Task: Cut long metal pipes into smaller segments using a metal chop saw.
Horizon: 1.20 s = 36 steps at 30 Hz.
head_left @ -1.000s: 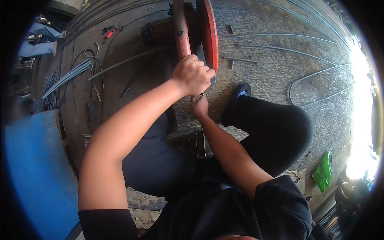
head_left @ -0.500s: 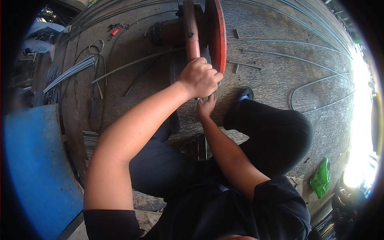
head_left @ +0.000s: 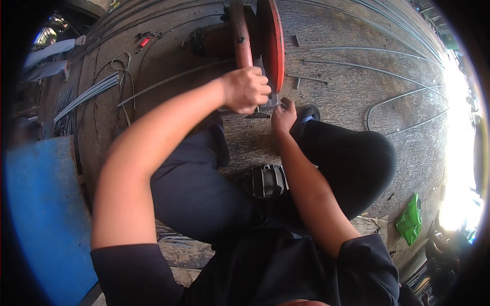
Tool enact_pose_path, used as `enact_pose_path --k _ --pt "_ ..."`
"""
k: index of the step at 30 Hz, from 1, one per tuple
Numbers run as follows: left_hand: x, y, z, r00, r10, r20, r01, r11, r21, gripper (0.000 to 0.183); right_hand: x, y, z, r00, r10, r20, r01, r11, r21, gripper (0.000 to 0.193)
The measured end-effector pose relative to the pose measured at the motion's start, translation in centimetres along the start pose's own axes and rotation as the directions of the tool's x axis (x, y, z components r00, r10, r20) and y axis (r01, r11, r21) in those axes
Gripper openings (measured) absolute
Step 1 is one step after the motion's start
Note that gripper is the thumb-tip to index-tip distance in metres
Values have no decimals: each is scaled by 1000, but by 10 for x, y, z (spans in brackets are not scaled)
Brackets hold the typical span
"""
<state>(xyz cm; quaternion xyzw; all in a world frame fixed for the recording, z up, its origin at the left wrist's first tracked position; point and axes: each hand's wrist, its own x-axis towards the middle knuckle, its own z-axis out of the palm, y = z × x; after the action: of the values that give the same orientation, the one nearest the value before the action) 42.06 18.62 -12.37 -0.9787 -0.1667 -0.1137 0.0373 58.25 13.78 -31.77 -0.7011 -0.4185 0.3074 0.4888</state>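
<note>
Now the right hand (head_left: pixel 284 116) sits farther right, grip unclear; left fingers (head_left: pixel 262 85) still clasp the red handle (head_left: pixel 242 50).

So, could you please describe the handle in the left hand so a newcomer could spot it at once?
At the picture's top centre stands a red machine. Its handle is the bar running down to the left hand. Unlike the brighter red, curved guard to its right, it is a duller rod with a dark spot.

2 hands (head_left: pixel 246 91) (head_left: pixel 284 116); 1 red machine (head_left: pixel 241 43); 1 green plastic bag (head_left: pixel 410 219); 1 large blue panel (head_left: pixel 46 204).
</note>
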Motion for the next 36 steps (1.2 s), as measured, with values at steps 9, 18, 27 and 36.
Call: enact_pose_path --k 9,18,27,36 --pt "3 -44 -53 996 94 5 -94 995 25 19 38 50 -13 905 381 191 -321 904 -283 28" --pt "1 -95 -130 957 -244 -157 260 961 92 30 239 -48 7 438 196 877 886 74 -458 22" --pt "10 -161 -131 716 -580 -388 376 789 -486 40 275 -65 81 209 -208 956 978 25 -209 27" --pt "-33 -80 -18 690 -464 -555 451 876 -171 9 273 -40 107 301 -163 939 940 219 -263 20"
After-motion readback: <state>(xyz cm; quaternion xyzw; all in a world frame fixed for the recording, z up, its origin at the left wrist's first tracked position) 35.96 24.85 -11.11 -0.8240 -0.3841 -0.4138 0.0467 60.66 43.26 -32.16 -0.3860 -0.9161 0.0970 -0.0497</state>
